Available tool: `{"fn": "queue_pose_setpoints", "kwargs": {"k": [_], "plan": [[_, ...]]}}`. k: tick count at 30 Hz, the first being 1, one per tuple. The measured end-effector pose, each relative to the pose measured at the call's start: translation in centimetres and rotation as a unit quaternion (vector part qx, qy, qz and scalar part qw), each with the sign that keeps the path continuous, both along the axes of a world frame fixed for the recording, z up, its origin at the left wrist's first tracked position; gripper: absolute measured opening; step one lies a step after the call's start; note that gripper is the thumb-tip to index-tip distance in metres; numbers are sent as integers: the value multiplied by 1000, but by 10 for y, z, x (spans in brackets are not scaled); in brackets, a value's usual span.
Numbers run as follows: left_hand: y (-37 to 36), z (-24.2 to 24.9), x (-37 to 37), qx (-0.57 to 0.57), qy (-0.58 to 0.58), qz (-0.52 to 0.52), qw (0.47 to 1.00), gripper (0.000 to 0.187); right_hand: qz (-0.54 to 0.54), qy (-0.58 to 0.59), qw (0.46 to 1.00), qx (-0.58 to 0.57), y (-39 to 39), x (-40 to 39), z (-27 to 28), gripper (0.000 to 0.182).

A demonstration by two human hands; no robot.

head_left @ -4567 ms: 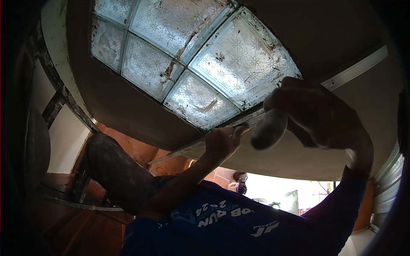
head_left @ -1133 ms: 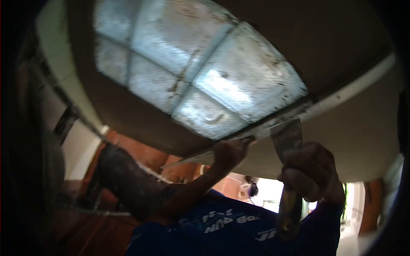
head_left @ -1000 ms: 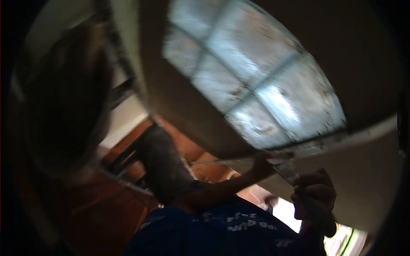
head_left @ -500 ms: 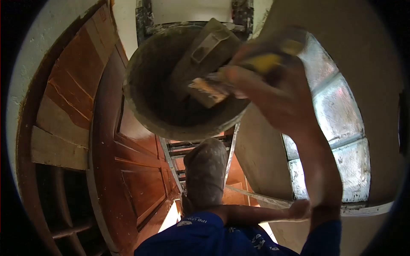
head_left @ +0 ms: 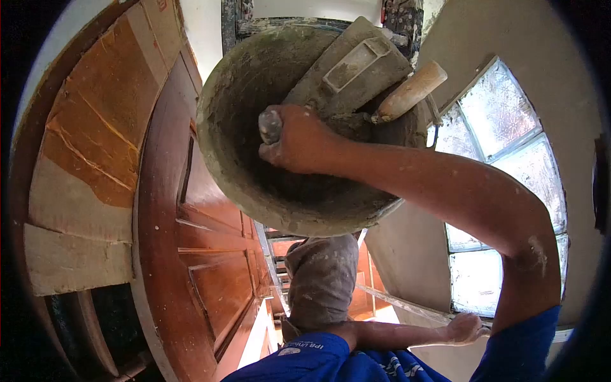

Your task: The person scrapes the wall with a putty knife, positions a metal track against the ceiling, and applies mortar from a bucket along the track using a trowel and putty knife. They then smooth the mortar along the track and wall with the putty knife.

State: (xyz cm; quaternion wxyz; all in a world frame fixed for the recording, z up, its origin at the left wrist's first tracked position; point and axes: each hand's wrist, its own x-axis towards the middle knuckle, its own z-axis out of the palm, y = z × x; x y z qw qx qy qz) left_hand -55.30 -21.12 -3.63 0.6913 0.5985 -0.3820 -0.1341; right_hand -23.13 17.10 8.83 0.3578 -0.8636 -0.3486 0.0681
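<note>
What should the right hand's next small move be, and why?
Probably a gentle lift of the tool handle, away from the grey float: the right hand is closed around it inside the bucket, close to the float, while the left hand is at the long strip.

Only bit I can really read is "IPB Univ", white print on the left sleeve of the blue shirt (head_left: 375, 368), word's ending unclear. White lettering (head_left: 400, 365) across the front is too folded to read, and the cardboard's (head_left: 83, 210) red mark (head_left: 161, 5) is too tiny.
</note>
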Motion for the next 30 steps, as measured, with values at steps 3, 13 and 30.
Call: {"fn": "queue_pose_setpoints", "kwargs": {"k": [3,13,30], "plan": [[-26,-18,-13,-20,43,16,999,55,-65,81,994,22,13,6,-11,44],[13,12,6,5,38,-29,999,54,-54,357,884,298,-6,13,34,35],[11,0,5,-41,-49,57,996,52,-182,-94,920,335,-272,-218,157,36]]}}
